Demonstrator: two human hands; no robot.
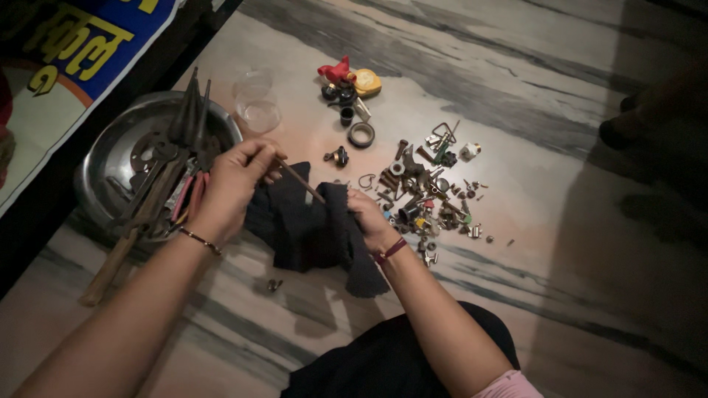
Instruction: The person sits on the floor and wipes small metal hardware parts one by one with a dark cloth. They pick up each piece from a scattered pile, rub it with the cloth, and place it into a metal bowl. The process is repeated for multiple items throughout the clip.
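Rod [299, 179]: thin, dark metal, held at a slant over the marble floor [560, 221], upper end at left, lower end toward right. Left hand [234, 183] pinches the upper end, fingers curled tight round it. Right hand [369, 216] grips a dark cloth [310, 228] bunched around the rod's lower end; fingers closed on the cloth, so the rod tip is hidden inside it. Rest of the cloth drapes down onto the floor between both wrists.

Left wrist has a thin bangle [199, 239], right wrist a red thread band [389, 251].

Steel bowl [110, 158] sits just left of the left hand, loaded with hand tools: pliers with red grips [193, 193] and long wooden-handled tools [125, 243] sticking out over the rim toward the person.

Right of the right hand, almost touching: scattered pile of small hardware [428, 195], meaning bolts, nuts, washers and odd fittings. Can't tell individual pieces apart.

Further up the floor: clear plastic cup [258, 103], a red part [335, 72] beside a yellow round part [366, 82], and a dark ring [361, 135]. One stray small nut [274, 284] lies near the cloth's lower edge.

Lighting is dim; detail on the rod is poor.
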